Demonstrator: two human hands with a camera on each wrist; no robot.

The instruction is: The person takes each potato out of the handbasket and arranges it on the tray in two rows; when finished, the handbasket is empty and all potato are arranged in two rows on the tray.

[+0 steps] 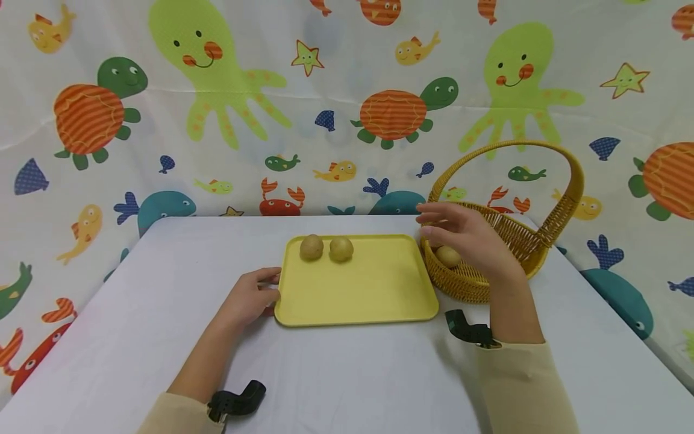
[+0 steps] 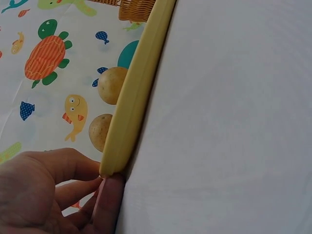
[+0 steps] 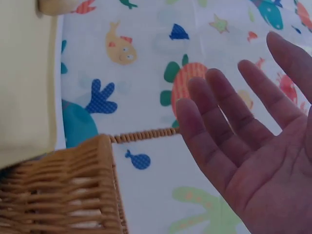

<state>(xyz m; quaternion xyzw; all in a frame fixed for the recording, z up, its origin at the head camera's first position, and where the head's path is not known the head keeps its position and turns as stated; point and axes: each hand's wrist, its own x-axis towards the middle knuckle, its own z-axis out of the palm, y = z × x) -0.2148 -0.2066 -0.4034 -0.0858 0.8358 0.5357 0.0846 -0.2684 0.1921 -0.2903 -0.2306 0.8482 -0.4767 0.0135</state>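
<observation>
A yellow tray [image 1: 358,289] lies flat on a counter [image 1: 352,374] covered in white cloth, with two potatoes [image 1: 341,249] side by side near its far-left corner. Just beside the tray's right end stands a woven wicker basket [image 1: 472,289], at least one potato [image 1: 448,257] visible inside; the rest of its contents is partly hidden. Of the person's two hands, the left hand [image 1: 249,298] pinches the tray's left edge between thumb and fingers, while the right hand [image 1: 466,235] is spread above the basket, holding nothing. The tray is smooth, a shallow rectangle with rounded corners and a raised rim; the potatoes are rounded, tan and lightly speckled. A thick arched handle [image 1: 565,205] tops the basket. Behind hangs a white fabric backdrop [image 1: 325,90] printed with octopuses, turtles and fish.
</observation>
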